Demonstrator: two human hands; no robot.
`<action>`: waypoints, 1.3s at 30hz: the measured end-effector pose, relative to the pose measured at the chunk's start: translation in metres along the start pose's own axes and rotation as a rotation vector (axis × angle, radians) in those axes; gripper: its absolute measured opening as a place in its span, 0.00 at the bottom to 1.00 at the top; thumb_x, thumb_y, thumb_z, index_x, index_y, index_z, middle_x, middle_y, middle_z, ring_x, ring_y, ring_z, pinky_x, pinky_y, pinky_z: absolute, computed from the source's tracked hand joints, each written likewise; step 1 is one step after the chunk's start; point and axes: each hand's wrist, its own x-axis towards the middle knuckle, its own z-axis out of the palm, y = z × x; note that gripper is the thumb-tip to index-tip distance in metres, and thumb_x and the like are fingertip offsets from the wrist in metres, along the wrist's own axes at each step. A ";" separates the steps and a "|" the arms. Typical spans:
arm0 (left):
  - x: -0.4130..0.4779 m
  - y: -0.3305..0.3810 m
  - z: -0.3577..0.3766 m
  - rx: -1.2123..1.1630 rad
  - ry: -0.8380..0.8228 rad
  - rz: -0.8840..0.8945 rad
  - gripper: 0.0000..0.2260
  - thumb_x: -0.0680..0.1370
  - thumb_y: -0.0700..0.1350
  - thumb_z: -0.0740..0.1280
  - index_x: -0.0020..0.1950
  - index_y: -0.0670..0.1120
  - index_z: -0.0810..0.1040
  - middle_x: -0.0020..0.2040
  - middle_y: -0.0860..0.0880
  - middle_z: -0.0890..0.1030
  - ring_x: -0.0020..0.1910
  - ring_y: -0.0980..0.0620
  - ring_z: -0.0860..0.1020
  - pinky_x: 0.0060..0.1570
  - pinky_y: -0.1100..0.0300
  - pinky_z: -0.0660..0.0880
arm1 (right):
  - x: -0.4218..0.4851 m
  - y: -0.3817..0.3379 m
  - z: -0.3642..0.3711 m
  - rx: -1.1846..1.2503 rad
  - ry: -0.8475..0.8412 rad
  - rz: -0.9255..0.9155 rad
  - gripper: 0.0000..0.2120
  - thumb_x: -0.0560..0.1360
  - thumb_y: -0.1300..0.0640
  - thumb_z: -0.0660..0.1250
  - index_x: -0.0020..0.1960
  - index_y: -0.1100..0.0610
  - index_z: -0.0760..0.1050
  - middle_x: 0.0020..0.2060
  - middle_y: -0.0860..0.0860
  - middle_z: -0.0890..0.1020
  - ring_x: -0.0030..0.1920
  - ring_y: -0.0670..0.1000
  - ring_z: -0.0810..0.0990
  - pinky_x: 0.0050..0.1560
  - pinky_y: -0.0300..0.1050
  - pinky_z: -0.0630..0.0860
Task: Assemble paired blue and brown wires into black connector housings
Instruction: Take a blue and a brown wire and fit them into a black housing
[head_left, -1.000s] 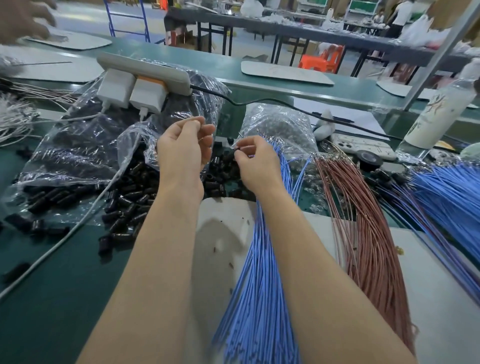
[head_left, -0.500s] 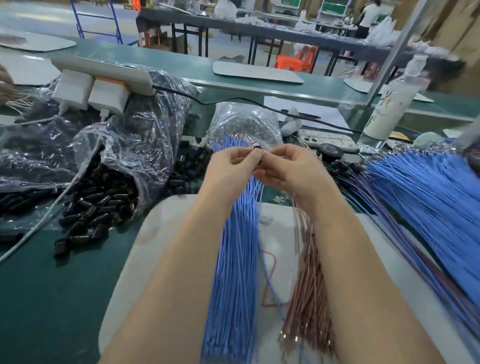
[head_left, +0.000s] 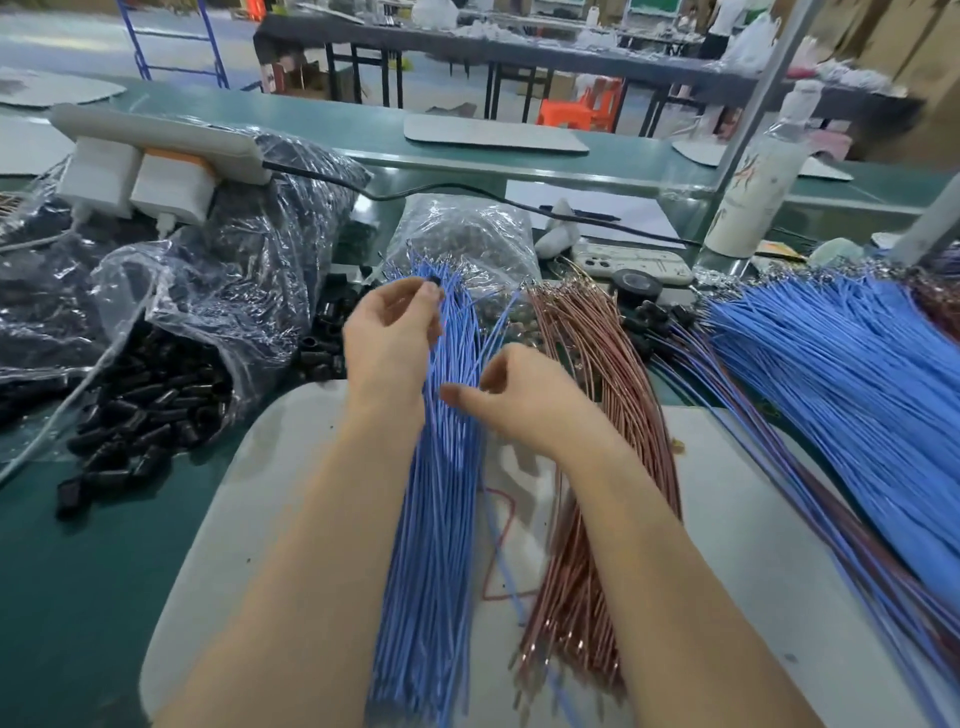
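A thick bundle of thin, glossy blue wires (head_left: 431, 519) lies lengthwise on a smooth grey mat (head_left: 270, 493) with rounded corners, on the green counter (head_left: 78, 571). Just right of that bundle lies a coppery brown wire bundle (head_left: 587, 519). Left of it, stubby black connector housings (head_left: 140, 415) spill from a crinkled clear plastic bag (head_left: 218, 291). The left hand (head_left: 389, 338), raised over the bundle's far end, pinches one small black housing (head_left: 434, 282) at its fingertips. The right hand (head_left: 524, 400) hovers over the bundle's middle, fingers curled, thumb stretched leftward; whether it grips a wire cannot be told. Bare mat shows left of the bundle.
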 end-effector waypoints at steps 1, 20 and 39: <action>0.001 0.003 -0.001 -0.098 0.019 -0.026 0.05 0.77 0.36 0.66 0.44 0.45 0.76 0.41 0.47 0.80 0.37 0.57 0.77 0.38 0.67 0.75 | -0.001 -0.001 0.002 -0.074 -0.028 -0.014 0.24 0.69 0.36 0.69 0.39 0.57 0.72 0.36 0.52 0.81 0.37 0.54 0.80 0.36 0.48 0.76; -0.004 0.006 0.004 -0.299 -0.127 -0.214 0.04 0.77 0.30 0.63 0.45 0.38 0.75 0.40 0.43 0.80 0.38 0.54 0.80 0.37 0.70 0.77 | -0.003 0.015 -0.024 0.681 -0.069 0.055 0.08 0.78 0.64 0.63 0.40 0.59 0.74 0.33 0.55 0.82 0.22 0.43 0.74 0.24 0.34 0.71; -0.016 0.014 0.007 -0.240 -0.483 -0.420 0.09 0.79 0.41 0.60 0.41 0.44 0.76 0.46 0.45 0.84 0.42 0.51 0.82 0.44 0.60 0.80 | -0.012 0.016 -0.040 1.867 -0.274 -0.353 0.05 0.69 0.62 0.60 0.45 0.58 0.68 0.27 0.49 0.74 0.21 0.42 0.67 0.22 0.30 0.62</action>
